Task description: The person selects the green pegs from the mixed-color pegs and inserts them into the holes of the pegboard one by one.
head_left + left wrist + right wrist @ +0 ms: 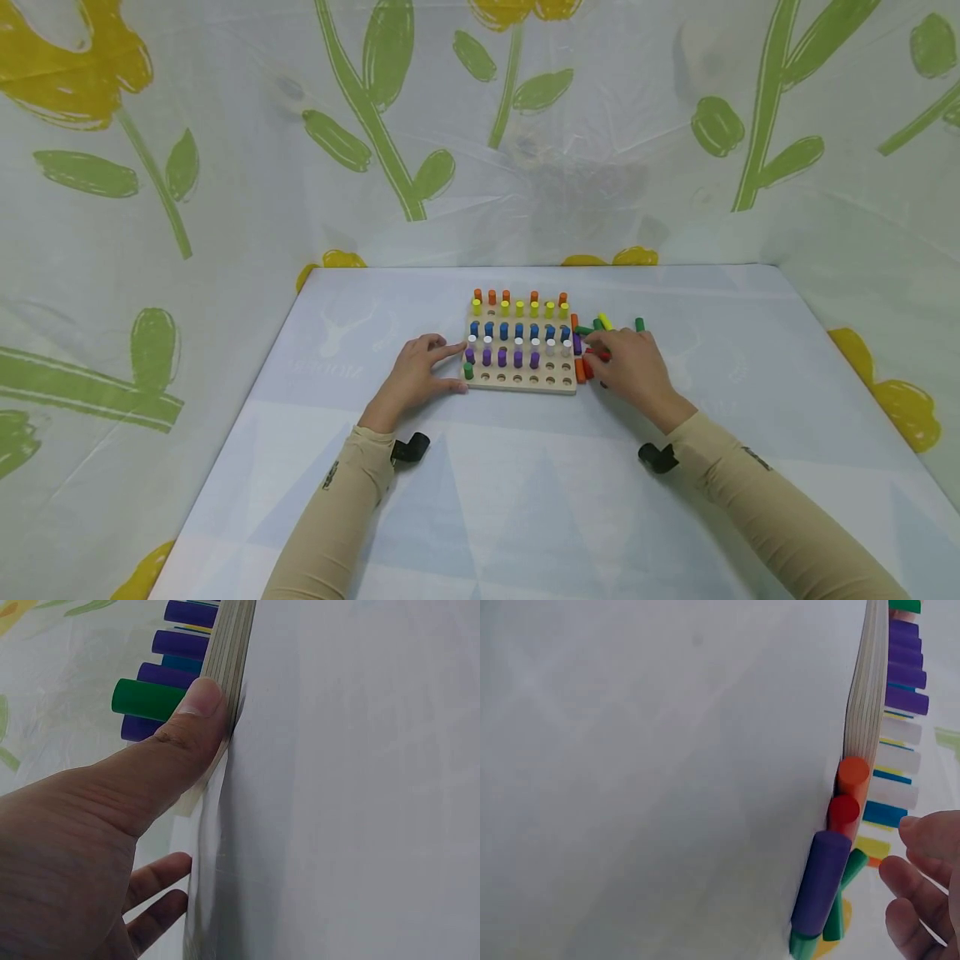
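Observation:
A wooden pegboard (517, 385) lies on the table with rows of coloured pegs: orange, yellow, blue, white and purple, plus a single green peg (468, 371) at its front left corner. My left hand (415, 371) touches the board's left side with its index finger, while the thumb presses the edge near the green peg. To the right of the board, my right hand (632, 367) hovers at a pile of loose pegs, its fingers loosely bent and apart. No peg shows between those fingers in the right wrist view, where a loose purple peg (822, 883) lies near.
Against the board's right side lie loose pegs, among them an orange peg (853, 774), a red peg (844, 814) and a green peg (640, 324). The pale table (480, 500) is bordered by flower-printed curtains (585, 183) at the back and sides.

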The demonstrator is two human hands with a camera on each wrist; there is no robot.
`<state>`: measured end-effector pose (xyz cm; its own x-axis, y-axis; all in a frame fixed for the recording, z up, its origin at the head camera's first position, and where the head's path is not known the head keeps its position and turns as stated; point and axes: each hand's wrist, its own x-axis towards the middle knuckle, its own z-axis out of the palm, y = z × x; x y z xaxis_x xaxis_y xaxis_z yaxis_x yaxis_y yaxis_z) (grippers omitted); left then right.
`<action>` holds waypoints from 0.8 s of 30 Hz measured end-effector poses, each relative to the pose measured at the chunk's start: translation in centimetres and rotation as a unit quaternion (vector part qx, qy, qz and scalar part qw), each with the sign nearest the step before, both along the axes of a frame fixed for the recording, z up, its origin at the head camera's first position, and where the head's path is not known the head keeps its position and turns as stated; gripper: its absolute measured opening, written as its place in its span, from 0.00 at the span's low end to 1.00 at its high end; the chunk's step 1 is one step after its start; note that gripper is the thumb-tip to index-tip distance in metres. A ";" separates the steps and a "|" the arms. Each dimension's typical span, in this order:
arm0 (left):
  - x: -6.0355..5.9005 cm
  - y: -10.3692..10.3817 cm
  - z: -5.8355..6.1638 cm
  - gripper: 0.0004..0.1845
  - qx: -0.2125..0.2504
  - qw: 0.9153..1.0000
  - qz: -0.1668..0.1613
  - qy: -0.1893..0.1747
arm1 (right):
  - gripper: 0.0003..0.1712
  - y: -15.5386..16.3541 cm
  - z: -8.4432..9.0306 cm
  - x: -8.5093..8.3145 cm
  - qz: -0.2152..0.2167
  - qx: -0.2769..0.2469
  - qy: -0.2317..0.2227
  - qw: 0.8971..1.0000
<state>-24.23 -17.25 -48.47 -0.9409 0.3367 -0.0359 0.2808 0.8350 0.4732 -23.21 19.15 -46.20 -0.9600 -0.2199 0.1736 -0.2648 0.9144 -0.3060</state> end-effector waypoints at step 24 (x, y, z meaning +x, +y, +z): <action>0.0 0.0 -0.1 0.42 -0.005 1.000 0.004 -0.001 | 0.15 2.7 -0.3 -1.1 -0.020 -0.007 0.015 1.000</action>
<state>-24.22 -17.23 -48.54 -0.9434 0.3291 -0.0415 0.2731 0.8416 0.4660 -24.29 21.80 -46.47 -0.9624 -0.1783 0.2050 -0.2368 0.9202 -0.3117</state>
